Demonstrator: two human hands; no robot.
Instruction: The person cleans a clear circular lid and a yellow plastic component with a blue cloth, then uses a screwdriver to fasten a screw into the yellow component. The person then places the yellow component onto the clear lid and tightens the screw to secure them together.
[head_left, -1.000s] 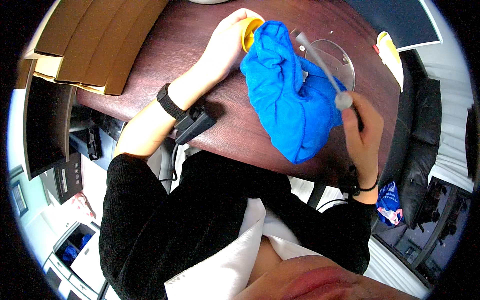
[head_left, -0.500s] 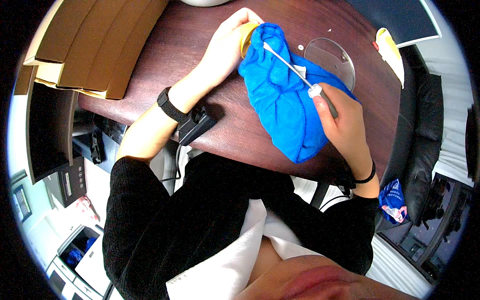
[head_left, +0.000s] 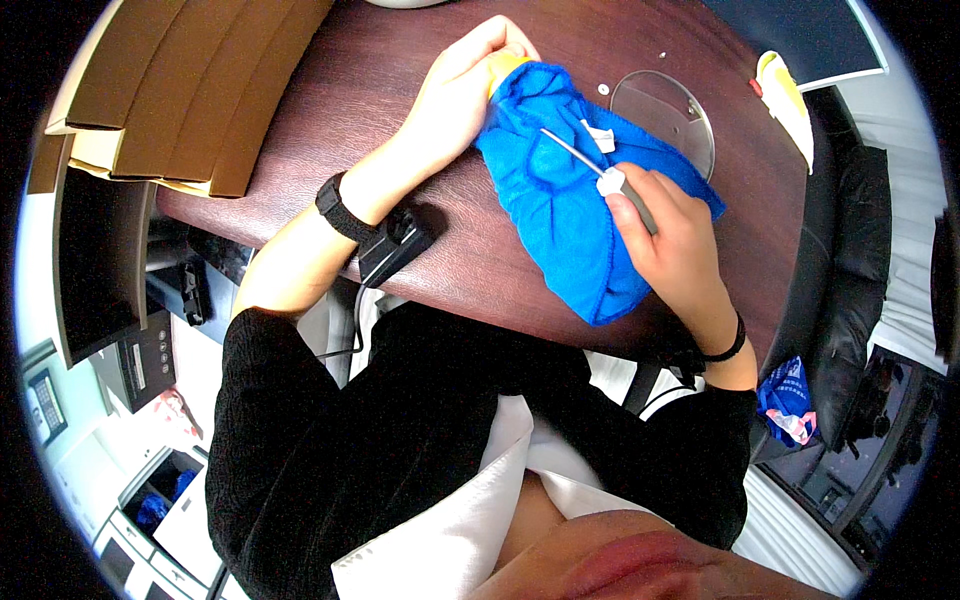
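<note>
My left hand is closed around a yellow object, mostly hidden by the fingers and by a blue cloth. The cloth is bunched against that object and spreads toward the near right, with a white tag on it. In my right hand is a screwdriver with a grey handle, a white collar and a thin metal shaft. Its shaft points up and left over the folds of the cloth; whether the tip touches the fabric I cannot tell.
Behind the cloth lie a clear round disc and a small white ring on the dark wooden table. Brown cardboard stands at the left. A black device with a cable sits by my left wrist. A yellow-white packet lies far right.
The screwdriver's tip has drawn back from the cloth's bunched upper end, moving nearer. The cloth's upper end has shifted and loosened, showing more of its tag. My left hand has barely moved.
</note>
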